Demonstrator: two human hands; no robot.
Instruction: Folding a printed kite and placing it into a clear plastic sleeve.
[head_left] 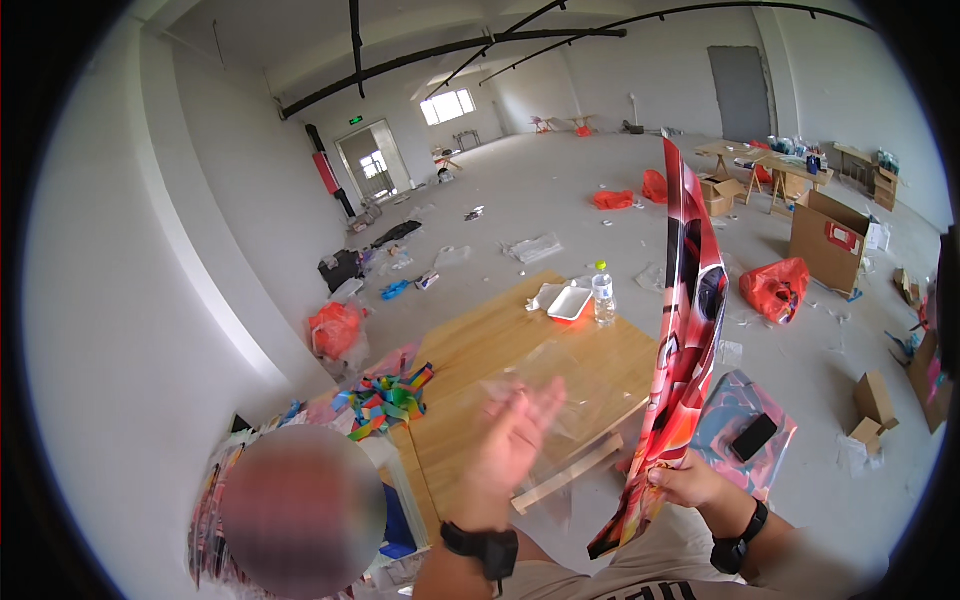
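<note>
Two bare hands are in view, each with one black wrist device above it. The right hand has its fingers closed around the lower part of one glossy red printed sheet, folded long and narrow, which stands nearly upright beside the surface. The left hand is blurred, its fingers spread and apparently bare, over clear film; whether they touch it, I cannot tell.

Right of the sheet, one black phone rests on a blue-and-pink patterned piece. At lower left, a round blur hides much of a pile of printed packs; one tangle of rainbow ribbons lies beyond it. The surface is pale wood; at its far end are one white tray and one clear bottle with a yellow-green cap.

The sheet blocks part of the grey floor, where at least four red bags and several cardboard boxes lie among scattered wrappers. Farther off are trestle tables, one grey door, one doorway and white walls beneath black pipes.
</note>
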